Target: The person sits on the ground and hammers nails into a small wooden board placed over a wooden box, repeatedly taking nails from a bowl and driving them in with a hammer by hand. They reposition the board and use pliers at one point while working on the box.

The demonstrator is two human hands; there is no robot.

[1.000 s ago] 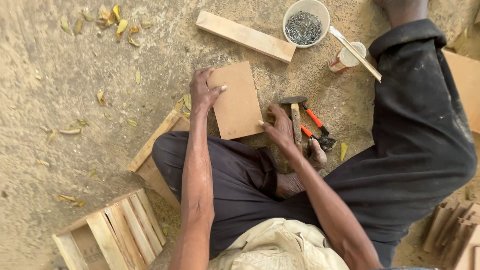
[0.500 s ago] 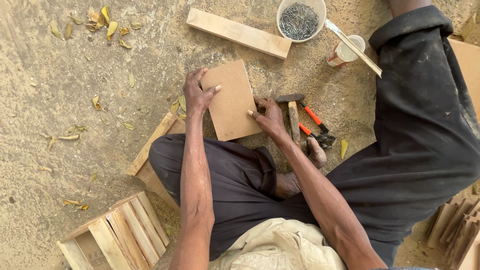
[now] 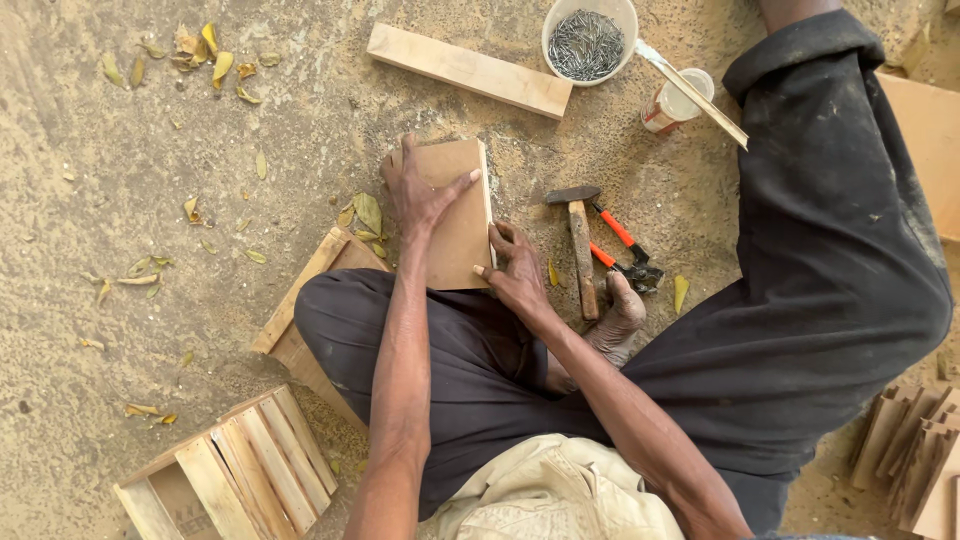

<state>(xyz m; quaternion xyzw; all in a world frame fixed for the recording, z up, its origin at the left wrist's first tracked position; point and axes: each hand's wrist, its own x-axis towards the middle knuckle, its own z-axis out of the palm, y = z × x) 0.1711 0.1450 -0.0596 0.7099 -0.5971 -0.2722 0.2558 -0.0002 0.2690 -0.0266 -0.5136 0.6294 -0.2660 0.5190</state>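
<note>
A thin brown board (image 3: 462, 225) rests on the sandy ground in front of my crossed legs. My left hand (image 3: 418, 188) lies flat on its upper left part with fingers spread. My right hand (image 3: 515, 268) grips the board's right edge near the lower corner. A wooden-handled hammer (image 3: 579, 240) lies on the sand just right of the board, with orange-handled pliers (image 3: 622, 248) beside it.
A white bowl of nails (image 3: 588, 40) and a wooden plank (image 3: 468, 70) lie at the top. A small cup (image 3: 679, 100) with a stick stands right of the bowl. A slatted wooden crate (image 3: 230, 475) sits at lower left, another frame (image 3: 300, 320) under my left leg, stacked wood pieces (image 3: 915, 450) at right.
The board has turned more upright and shifted left. My right hand left the hammer and moved onto the board's right edge. My left hand stays on top.
</note>
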